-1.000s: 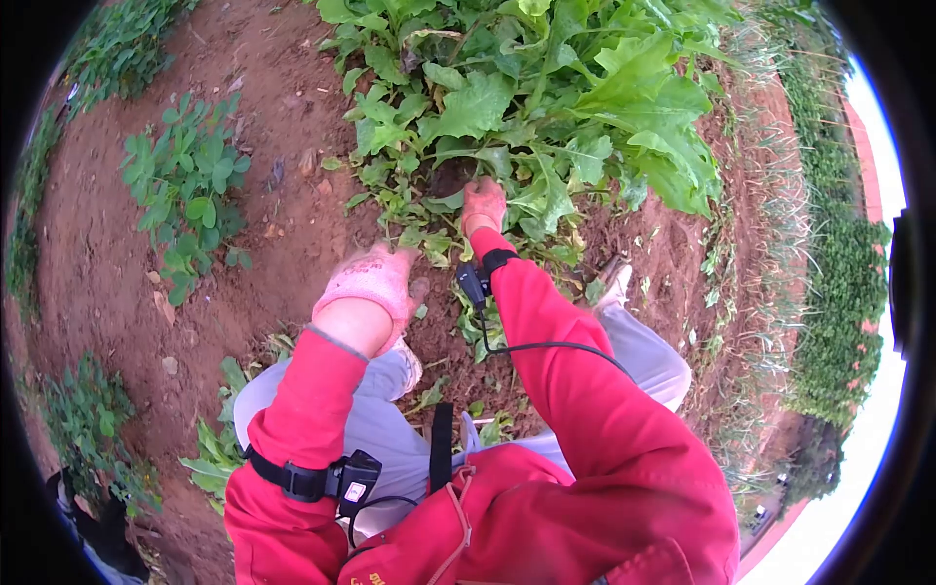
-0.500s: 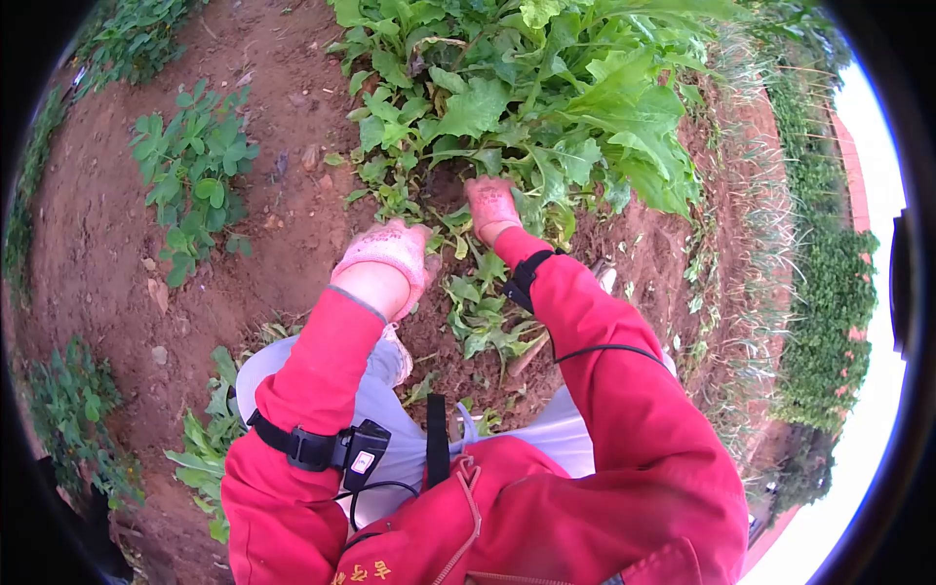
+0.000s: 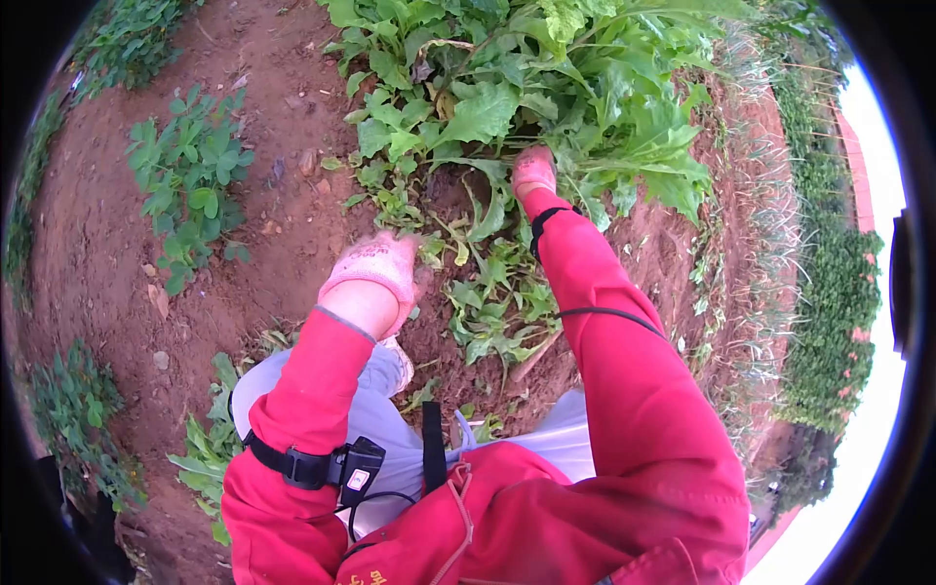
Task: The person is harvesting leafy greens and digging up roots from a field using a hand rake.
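My right hand, in a pink glove, is closed among the lower stems of the leafy green plants. Leaves partly cover its fingertips. Lower and to the left, my left hand, also gloved in pink, hovers above the soil with its back upward. Motion smears its fingers, and nothing can be made out in them. Between and below the hands, loose-looking leafy greens lie on the ground beside a short wooden handle or stick.
A low round-leaved plant grows in the reddish soil on the left. Thin, grassy plants line the right side, with a tall green hedge beyond. My shoe is below my left hand.
My right hand has moved forward and to the right, deeper among the leaves, which have shifted around it. My left hand has drawn slightly back and left.
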Available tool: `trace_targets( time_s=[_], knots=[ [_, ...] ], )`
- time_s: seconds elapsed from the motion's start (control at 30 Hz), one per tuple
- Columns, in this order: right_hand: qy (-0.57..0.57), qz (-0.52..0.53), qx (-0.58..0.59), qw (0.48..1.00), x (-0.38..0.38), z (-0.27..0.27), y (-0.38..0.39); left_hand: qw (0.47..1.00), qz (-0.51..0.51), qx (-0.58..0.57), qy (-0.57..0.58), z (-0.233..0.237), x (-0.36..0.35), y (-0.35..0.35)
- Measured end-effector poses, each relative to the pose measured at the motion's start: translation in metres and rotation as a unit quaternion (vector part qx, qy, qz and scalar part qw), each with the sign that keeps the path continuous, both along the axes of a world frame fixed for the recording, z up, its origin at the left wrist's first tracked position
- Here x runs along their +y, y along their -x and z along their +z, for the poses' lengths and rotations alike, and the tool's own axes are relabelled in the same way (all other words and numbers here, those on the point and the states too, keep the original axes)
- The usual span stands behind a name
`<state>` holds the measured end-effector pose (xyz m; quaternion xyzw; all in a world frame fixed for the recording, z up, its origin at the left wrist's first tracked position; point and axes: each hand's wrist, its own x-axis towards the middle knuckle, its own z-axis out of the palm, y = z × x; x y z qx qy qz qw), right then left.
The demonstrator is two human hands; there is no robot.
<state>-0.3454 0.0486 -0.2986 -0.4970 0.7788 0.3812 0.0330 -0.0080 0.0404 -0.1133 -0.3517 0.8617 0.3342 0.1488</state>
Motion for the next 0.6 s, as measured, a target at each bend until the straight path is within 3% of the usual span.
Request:
trace_targets(
  time_s=[0.23,0.47,0.6],
  knots=[
    [0.177,-0.196,-0.149,0.953,0.050,-0.039,0.012,1.000,0.005,0.009,0.001,-0.008,0.002,0.003],
    [0.302,-0.139,-0.249,0.909,0.068,-0.049,0.010,0.999,-0.018,-0.026,0.001,-0.004,0.009,0.019],
    [0.413,-0.102,-0.388,0.818,0.054,-0.024,-0.026,0.999,-0.021,-0.046,-0.002,-0.002,0.012,0.031]
  ],
)
